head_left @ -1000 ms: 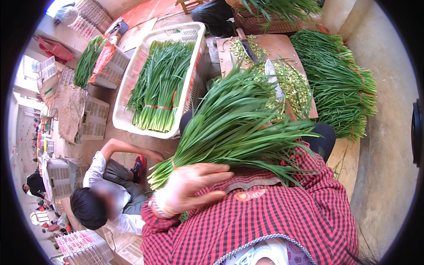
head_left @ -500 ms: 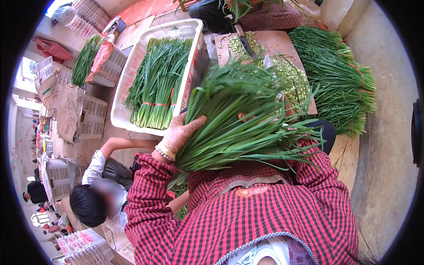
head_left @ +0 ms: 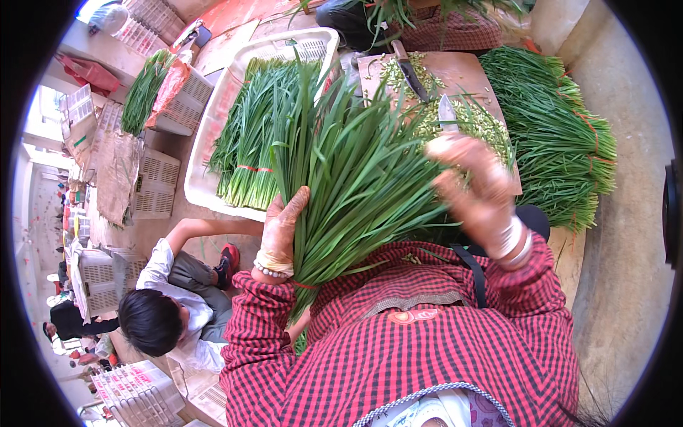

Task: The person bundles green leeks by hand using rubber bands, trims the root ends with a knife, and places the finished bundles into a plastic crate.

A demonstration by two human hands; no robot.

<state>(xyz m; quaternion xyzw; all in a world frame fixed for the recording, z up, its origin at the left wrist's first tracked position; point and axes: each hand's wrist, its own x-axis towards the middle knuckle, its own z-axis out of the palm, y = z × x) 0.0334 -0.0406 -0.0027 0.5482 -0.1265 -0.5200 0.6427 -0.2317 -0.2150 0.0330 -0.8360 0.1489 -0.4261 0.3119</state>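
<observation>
My gloved left hand (head_left: pixel 283 226) is closed round a bunch of garlic chives (head_left: pixel 356 185), its leaves fanned up and to the right. A red band shows low on the bunch, by my wrist. To the right of the leaves is my right hand (head_left: pixel 480 181), blurred by motion, thumb and fingers apart with nothing seen between them. Just beyond it a pointed knife blade (head_left: pixel 447 110) lies over pale cut pieces on a board (head_left: pixel 491 85). A second knife (head_left: pixel 409 71) with a wooden handle rests farther back on the board.
A white crate (head_left: pixel 203 167) of banded chives stands at the left. Stacked chive bundles (head_left: pixel 562 142) lie at the right, beside the wall. At my left a person (head_left: pixel 163 320) sits low, an arm reaching toward the crate. Another person's legs (head_left: pixel 348 25) are beyond the board.
My right hand, earlier mostly hidden behind the leaves, has come into view on the right. The chives have swung more upright in my left hand, and their red band now shows.
</observation>
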